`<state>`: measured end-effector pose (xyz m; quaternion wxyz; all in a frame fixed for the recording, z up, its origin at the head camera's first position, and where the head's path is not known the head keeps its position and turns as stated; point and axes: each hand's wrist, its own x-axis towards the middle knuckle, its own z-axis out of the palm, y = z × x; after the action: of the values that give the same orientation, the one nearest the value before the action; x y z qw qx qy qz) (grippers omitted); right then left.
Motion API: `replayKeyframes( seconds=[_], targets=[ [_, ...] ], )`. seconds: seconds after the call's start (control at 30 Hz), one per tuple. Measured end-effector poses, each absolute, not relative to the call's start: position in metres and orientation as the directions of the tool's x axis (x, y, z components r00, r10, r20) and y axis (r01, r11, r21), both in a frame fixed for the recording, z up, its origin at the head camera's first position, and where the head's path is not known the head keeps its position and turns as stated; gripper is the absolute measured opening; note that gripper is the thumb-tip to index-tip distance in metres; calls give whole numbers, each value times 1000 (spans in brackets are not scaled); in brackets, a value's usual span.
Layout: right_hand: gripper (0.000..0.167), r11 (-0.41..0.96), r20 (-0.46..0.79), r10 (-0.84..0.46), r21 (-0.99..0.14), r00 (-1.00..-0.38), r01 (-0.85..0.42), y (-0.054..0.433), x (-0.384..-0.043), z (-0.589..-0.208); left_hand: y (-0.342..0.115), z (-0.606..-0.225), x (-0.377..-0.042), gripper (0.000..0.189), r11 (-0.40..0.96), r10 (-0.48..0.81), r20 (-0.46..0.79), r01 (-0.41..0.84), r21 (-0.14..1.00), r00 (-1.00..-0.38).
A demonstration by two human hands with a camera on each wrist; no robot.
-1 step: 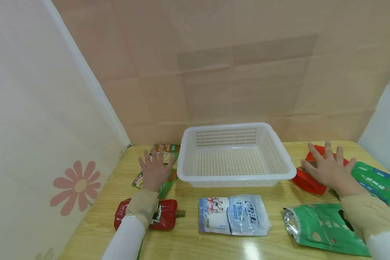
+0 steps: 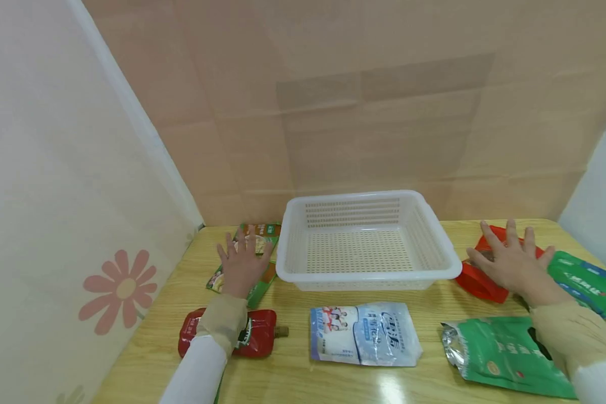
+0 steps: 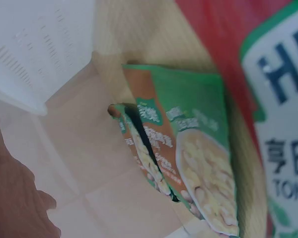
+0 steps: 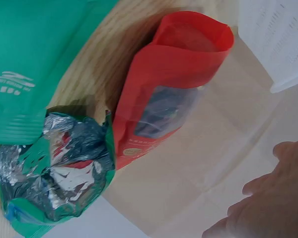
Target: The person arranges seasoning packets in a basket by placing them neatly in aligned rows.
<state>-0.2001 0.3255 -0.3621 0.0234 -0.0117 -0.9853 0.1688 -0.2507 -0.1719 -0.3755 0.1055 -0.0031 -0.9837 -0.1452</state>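
Head view finds two green-and-brown packets (image 2: 270,231) at the left rear of the table (image 2: 288,379), partly hidden by the left hand (image 2: 241,266), and a red windowed pouch (image 2: 482,280) at the right rear, partly hidden by the right hand (image 2: 517,266). Both hands are spread wide, fingers apart and pointing away from the person, and neither grips anything; contact with what lies beneath cannot be judged. In the left wrist view the packets sit one just beside the other, the nearer one printed with a bowl of food. The right wrist view shows the red pouch with its top gaping, next to the crumpled silver-lined opening of a green pouch (image 4: 59,168). Between the hands stands a white perforated basket (image 2: 368,276), with nothing inside it. In front of the basket a blue-and-white bag (image 2: 366,334) lies flat. Left of that bag, partly under the left forearm, is a red spouted pouch (image 2: 257,339), its cap (image 2: 281,331) pointing right. To the bag's right a large green pouch (image 2: 505,348) lies with one silvery end showing. A beige cloth (image 2: 384,140) hangs behind, and a pale panel with a pink flower (image 2: 126,289) borders the left.
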Motion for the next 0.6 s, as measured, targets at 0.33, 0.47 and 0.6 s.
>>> replayKeyframes(
  seconds=[0.33, 0.47, 0.6],
  targets=[
    [88, 949, 60, 4, -316, -998, -15, 332, -199, -366, -166, -375, -250, 75, 959, -18, 162, 29, 282, -987],
    [88, 952, 62, 8, -307, -998, -11, 333, -200, -367, -166, -375, -250, 74, 956, -24, 146, 20, 293, -989],
    [88, 955, 46, 16, -295, -999, 1, 333, -200, -366, -165, -374, -248, 74, 949, -16, 158, 34, 314, -987]
  ],
)
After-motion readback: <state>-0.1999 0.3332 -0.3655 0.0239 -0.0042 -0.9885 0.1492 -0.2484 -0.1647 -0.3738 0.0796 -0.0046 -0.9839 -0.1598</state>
